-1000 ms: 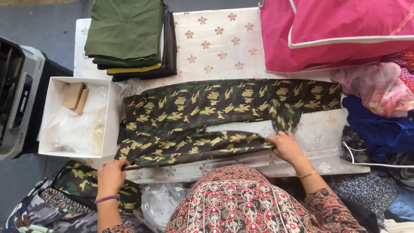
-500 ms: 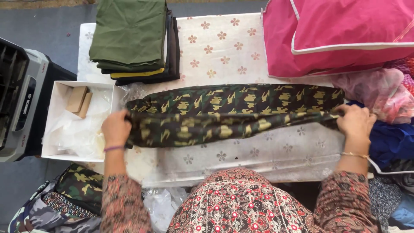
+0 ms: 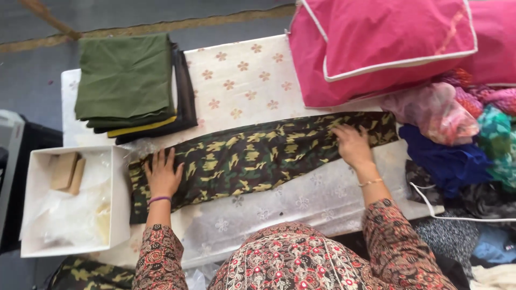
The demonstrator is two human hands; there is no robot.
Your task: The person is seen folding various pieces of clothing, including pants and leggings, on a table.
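Observation:
A camouflage cloth (image 3: 252, 158) in green, black and yellow lies folded into a long strip across the white flowered table cover (image 3: 242, 75). My left hand (image 3: 161, 174) rests flat on the strip's left end, fingers spread. My right hand (image 3: 352, 145) presses flat on the strip near its right end. Neither hand grips anything.
A stack of folded cloths (image 3: 129, 86), green on top, sits at the back left. A white box (image 3: 70, 201) with paper and brown blocks stands at the left. A large pink bag (image 3: 392, 43) and a heap of coloured fabrics (image 3: 462, 145) fill the right side.
The cloth was folded over from a wide shape into a narrow strip. Both hands let go of its ends and now lie flat on top of it.

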